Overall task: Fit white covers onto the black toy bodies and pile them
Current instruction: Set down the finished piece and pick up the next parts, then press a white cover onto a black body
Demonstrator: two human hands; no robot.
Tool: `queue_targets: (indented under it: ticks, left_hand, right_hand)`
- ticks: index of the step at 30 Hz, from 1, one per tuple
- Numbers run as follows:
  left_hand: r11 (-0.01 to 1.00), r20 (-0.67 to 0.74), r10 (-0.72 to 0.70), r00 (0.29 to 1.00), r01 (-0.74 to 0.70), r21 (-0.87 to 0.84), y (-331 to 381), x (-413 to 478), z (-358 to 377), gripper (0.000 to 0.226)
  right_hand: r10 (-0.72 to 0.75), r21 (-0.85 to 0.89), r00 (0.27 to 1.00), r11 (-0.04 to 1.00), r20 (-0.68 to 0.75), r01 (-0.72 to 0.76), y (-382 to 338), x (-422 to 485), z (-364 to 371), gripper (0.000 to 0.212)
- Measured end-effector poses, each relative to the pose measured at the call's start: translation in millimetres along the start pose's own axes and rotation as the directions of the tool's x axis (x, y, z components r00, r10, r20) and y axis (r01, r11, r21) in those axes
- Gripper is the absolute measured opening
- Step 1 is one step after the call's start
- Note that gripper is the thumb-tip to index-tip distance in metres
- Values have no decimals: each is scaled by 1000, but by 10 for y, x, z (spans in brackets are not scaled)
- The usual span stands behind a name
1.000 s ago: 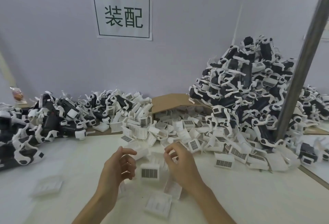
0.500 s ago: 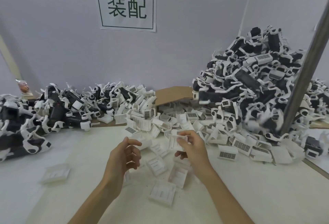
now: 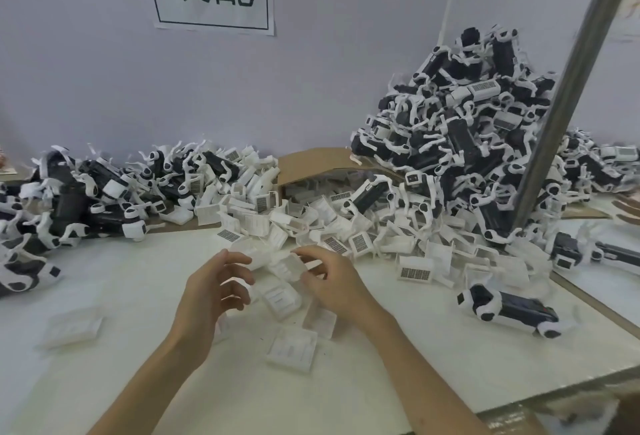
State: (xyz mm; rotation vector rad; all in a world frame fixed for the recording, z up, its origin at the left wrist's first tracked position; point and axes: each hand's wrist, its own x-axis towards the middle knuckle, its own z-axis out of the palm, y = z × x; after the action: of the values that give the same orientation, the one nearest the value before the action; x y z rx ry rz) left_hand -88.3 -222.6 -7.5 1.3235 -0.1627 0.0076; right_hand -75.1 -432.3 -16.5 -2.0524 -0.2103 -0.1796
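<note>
The low heap of black toy bodies [image 3: 79, 199] lies along the table's [image 3: 138, 296] back-left edge, and the left hand [image 3: 211, 296] hovers nearby, fingers loosely curled round nothing. Just right of it, the right hand [image 3: 336, 285] now pinches a white cover [image 3: 289, 266] lifted off the scatter — thin, boxy, matte plastic — so a body probably comes next. The tall finished pile [image 3: 467, 140] fills the back-right.

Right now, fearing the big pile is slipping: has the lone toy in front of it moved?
Yes. The lone toy has come toward the table's near edge, past the metal pole's foot, onto a spot bare before.
</note>
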Motion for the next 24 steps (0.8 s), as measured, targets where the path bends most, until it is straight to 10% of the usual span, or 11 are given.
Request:
queue_targets:
  ticks: [10, 15, 19, 24]
  left_hand:
    - [1000, 24, -4, 1000, 4, -19, -38, 22, -13, 39]
    - [1000, 16, -1, 1000, 1, -17, -39, 12, -7, 38]
    - [1000, 17, 3, 1000, -3, -10, -55, 18, -12, 38]
    - [1000, 12, 8, 1000, -8, -9, -57, 19, -26, 38]
  right_hand:
    - [-185, -238, 976, 959, -119, 153, -492, -752, -977, 36]
    - [-73, -516, 898, 837, -434, -182, -220, -1438, -1789, 47]
    - [314, -704, 890, 547, -329, -453, 199, -1574, -1991, 58]
    - [120, -774, 888, 448, -445, -448, 447, -1547, -1840, 43]
